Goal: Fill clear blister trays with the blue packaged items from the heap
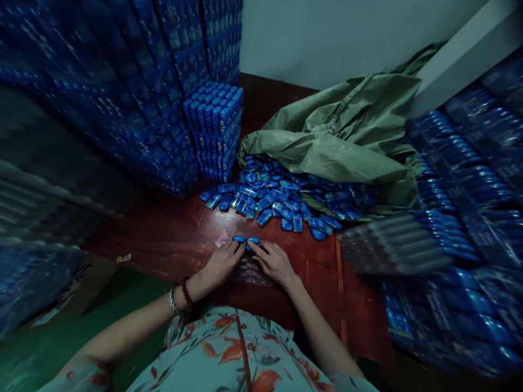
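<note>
Before a pale wall (310, 38), over a red table (175, 228), stretched both forearms (131, 329) forward, pinching one blue packet (238, 239) with the left hand (220, 264), another (253, 240) with the right hand (278, 263).

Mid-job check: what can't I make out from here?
All in the head view:
Clear moulded plastic tray: left hand and right hand partly cover it; cells too small to count.
Small glossy blue packs, loose on the red tabletop: printing too small and blurred.
Green cloth sack: folds hide how many packs lie inside.
Tall blue stacks at left: tops cut off by the upper edge.
</note>
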Tool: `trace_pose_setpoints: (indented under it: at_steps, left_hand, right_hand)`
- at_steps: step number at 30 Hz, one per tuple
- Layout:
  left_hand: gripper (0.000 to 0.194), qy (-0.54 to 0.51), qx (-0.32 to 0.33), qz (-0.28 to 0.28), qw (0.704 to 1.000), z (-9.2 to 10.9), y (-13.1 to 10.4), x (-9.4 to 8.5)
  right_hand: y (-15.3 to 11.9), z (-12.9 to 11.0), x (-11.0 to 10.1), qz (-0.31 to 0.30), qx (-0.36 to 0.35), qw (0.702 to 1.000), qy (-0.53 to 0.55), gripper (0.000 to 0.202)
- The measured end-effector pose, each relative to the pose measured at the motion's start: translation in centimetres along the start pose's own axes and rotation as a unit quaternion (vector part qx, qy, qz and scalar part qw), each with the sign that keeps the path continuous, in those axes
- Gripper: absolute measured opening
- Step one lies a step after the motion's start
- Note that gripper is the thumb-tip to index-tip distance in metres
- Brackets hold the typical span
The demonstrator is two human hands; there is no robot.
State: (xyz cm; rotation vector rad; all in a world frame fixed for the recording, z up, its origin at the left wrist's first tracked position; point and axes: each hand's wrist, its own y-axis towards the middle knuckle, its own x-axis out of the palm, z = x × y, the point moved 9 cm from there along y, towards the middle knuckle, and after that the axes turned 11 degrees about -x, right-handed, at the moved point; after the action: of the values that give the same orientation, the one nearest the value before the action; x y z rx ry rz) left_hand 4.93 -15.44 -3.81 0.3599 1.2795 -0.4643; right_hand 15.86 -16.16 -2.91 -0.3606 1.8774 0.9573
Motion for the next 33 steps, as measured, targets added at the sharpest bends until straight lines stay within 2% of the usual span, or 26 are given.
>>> trace_pose_setpoints:
  at_steps: [2, 4, 5, 6, 8, 10, 12, 14, 17, 21, 24, 27, 29, 31, 33]
  left_hand:
    - [0.042, -0.027, 0.004, 0.039, 0.999, -0.6, -0.3, -1.2]
    - [0.035, -0.064, 0.000, 0.097, 0.993, -1.5, 0.4, -3.1]
    - [0.030, -0.085, -0.010, 0.126, 0.988, -2.1, 1.3, -4.2]
    - [0.026, -0.103, -0.028, 0.150, 0.983, -2.9, 2.5, -5.2]
    - [0.022, -0.123, -0.083, 0.168, 0.974, -4.3, 6.0, -6.3]
    - [0.025, -0.099, -0.128, 0.119, 0.980, -5.1, 10.1, -5.8]
    - [0.034, -0.066, -0.120, 0.045, 0.990, -4.8, 13.4, -4.3]
    - [0.037, -0.051, -0.098, 0.004, 0.994, -4.2, 15.1, -3.0]
    - [0.035, -0.050, -0.089, -0.001, 0.995, -3.8, 15.3, -2.3]
    - [0.031, -0.053, -0.096, 0.004, 0.994, -4.7, 13.2, -2.9]
    - [0.023, -0.139, -0.118, 0.065, 0.981, -6.6, 9.4, -4.8]
    - [0.018, -0.294, -0.178, 0.183, 0.921, -9.4, 3.1, -6.7]
    - [0.019, -0.345, -0.225, 0.229, 0.882, -10.3, -1.3, -6.5]
    - [0.017, -0.353, -0.235, 0.245, 0.872, -9.6, -4.5, -5.7]
    - [0.012, -0.343, -0.203, 0.242, 0.885, -7.8, -6.0, -4.8]
  right_hand:
    - [-0.1, 1.8, -1.7, 0.081, 0.060, 0.995, -0.005, 0.036]
    - [-0.1, 4.8, -3.2, 0.153, 0.165, 0.974, -0.001, 0.034]
    - [0.1, 6.4, -3.5, 0.164, 0.222, 0.961, 0.002, 0.034]
    - [0.6, 8.0, -3.4, 0.154, 0.273, 0.949, 0.006, 0.035]
    - [1.9, 10.6, -2.3, 0.084, 0.352, 0.932, 0.007, 0.042]
    - [3.3, 12.2, -1.0, 0.003, 0.388, 0.922, -0.003, 0.049]
    - [4.1, 12.7, 0.0, -0.049, 0.389, 0.920, -0.009, 0.048]
    - [4.1, 12.7, 0.5, -0.069, 0.377, 0.923, -0.007, 0.038]
    - [2.6, 12.0, 0.8, -0.085, 0.372, 0.924, 0.005, 0.030]
    - [0.0, 10.5, 0.0, -0.083, 0.374, 0.923, 0.030, 0.032]
    - [-1.8, 9.3, -2.0, 0.031, 0.379, 0.918, 0.111, 0.034]
    - [-3.3, 7.4, -3.6, 0.165, 0.353, 0.893, 0.227, 0.034]
    - [-3.8, 5.7, -3.7, 0.208, 0.330, 0.881, 0.267, 0.028]
    - [-3.7, 3.9, -2.9, 0.215, 0.309, 0.886, 0.270, 0.021]
    - [-3.0, 2.2, -1.7, 0.195, 0.275, 0.907, 0.252, 0.017]
